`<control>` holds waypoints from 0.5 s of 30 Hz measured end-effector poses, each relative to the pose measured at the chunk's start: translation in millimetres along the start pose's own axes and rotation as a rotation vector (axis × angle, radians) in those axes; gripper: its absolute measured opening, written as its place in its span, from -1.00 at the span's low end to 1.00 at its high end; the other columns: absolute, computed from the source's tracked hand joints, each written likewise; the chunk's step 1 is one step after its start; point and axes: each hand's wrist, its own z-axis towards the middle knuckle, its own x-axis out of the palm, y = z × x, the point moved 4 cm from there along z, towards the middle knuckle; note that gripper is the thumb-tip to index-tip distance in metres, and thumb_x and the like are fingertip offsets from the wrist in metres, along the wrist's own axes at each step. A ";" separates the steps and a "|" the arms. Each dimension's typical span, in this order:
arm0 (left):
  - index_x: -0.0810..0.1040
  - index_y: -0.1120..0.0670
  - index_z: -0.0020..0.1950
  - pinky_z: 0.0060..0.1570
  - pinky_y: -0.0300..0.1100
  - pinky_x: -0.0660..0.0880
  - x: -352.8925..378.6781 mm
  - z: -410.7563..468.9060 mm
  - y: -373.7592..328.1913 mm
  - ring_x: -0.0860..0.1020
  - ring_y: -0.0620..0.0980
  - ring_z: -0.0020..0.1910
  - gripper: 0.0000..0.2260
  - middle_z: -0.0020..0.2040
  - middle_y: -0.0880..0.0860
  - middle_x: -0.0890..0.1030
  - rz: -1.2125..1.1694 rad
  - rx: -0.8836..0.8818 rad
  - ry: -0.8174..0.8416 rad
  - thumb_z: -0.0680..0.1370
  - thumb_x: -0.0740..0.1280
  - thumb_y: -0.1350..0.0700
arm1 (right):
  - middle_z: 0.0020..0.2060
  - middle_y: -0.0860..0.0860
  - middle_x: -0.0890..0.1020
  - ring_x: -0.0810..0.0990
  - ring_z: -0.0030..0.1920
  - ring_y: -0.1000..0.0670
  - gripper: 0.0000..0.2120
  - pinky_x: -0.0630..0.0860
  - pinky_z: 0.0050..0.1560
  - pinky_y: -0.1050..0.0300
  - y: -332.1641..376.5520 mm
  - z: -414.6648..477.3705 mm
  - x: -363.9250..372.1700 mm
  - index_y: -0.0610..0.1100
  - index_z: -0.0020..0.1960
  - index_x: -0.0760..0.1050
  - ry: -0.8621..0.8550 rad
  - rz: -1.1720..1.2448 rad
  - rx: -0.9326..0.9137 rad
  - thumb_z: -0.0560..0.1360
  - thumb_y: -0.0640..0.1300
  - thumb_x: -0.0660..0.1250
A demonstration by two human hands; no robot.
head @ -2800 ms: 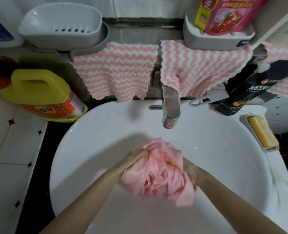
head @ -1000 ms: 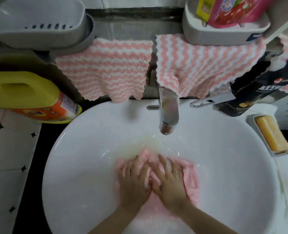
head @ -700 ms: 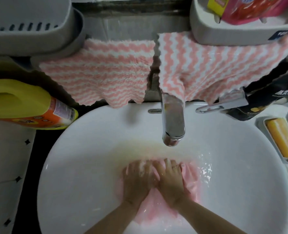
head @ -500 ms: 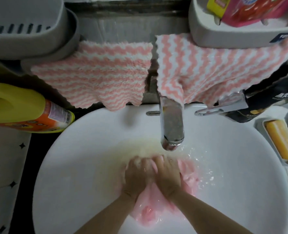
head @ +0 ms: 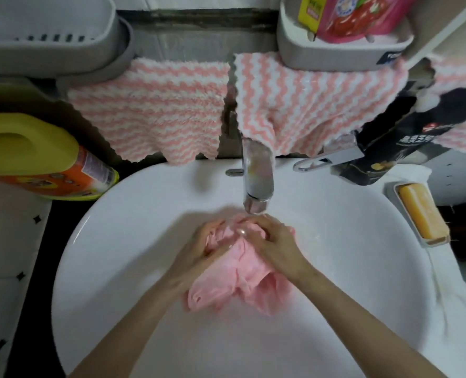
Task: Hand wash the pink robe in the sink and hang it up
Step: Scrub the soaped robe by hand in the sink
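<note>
The left hand (head: pixel 201 249) and the right hand (head: pixel 275 244) are close together, and both have the fingers curled around the bunched top of the pink robe (head: pixel 242 279), the left one from the side and the right one from above. The robe is inside the sink (head: pixel 117 241), near the middle of the bowl and a little toward its back edge, just under the mouth of the tap (head: pixel 257 181). Its lower part hangs loose and crumpled below the hands, toward the front edge. I cannot tell if water is coming from the tap. The cloth looks thin, soft and wet, so I judge it will be limp, heavier than when dry, and a little slippery. It is better to gather it into one bundle and hold the thick folds, not one thin edge, because a loose end can slide out and drip. A soap bar (head: pixel 422 214) lies in a dish at the right edge of the sink. A yellow detergent bottle (head: pixel 30 156) stands at the back left edge, and striped cloths (head: pixel 158 110) hang behind the back edge.
</note>
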 end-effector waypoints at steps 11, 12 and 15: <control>0.43 -0.09 0.35 0.30 -0.08 0.24 29.8 -66.8 50.6 0.46 -0.04 0.24 -0.45 0.22 -0.04 0.55 0.600 0.295 0.076 0.52 0.06 -0.37 | 0.47 0.02 0.28 0.18 0.49 -0.12 -0.55 0.09 0.41 -0.22 -53.9 -91.0 8.2 0.09 0.35 0.44 0.112 -0.553 -0.549 0.50 0.17 0.27; 0.56 -0.05 0.19 0.25 -0.22 0.29 16.8 -60.5 39.7 0.49 -0.08 0.17 -0.56 0.16 -0.07 0.57 0.442 0.263 -0.072 0.57 0.08 -0.28 | 0.40 0.06 0.37 0.28 0.44 -0.05 -0.65 0.20 0.39 -0.09 -44.9 -87.8 -3.3 0.07 0.26 0.52 -0.038 -0.384 -0.484 0.50 0.09 0.29; 0.57 0.12 0.04 0.12 -0.22 0.34 -18.7 -46.5 36.4 0.48 0.09 0.11 -0.64 0.10 0.08 0.55 0.347 -0.085 -0.550 0.51 0.16 -0.11 | 0.28 0.07 0.43 0.40 0.27 0.03 -0.59 0.34 0.28 0.04 -45.1 -72.0 -37.8 0.09 0.25 0.49 -0.497 -0.209 -0.016 0.46 0.19 0.24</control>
